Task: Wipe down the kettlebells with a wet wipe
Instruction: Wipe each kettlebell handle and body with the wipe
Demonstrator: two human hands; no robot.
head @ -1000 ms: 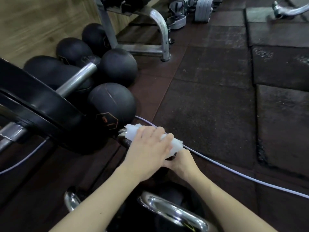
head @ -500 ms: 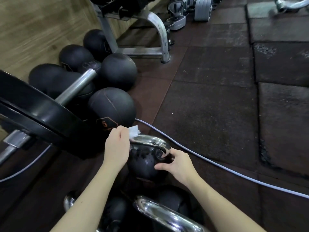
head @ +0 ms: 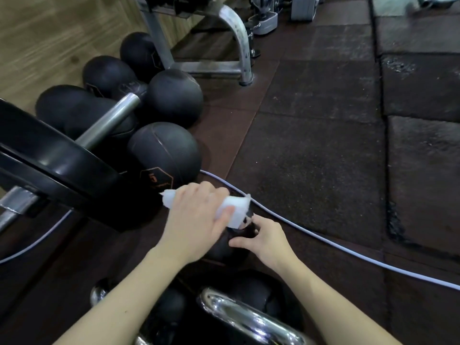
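Kettlebell (head: pixel 224 247) (round, matte black) sat under white crumpled wet wipe (head: pixel 234 210), left hand (head: pixel 196 220) clamped on it; right hand (head: pixel 266 242) gripped its side.

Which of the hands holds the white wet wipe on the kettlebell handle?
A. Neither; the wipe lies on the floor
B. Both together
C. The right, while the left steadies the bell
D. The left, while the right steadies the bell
D: the left hand is wrapped over the wet wipe on top of the kettlebell, while the right hand grips the bell's side with no wipe in it.
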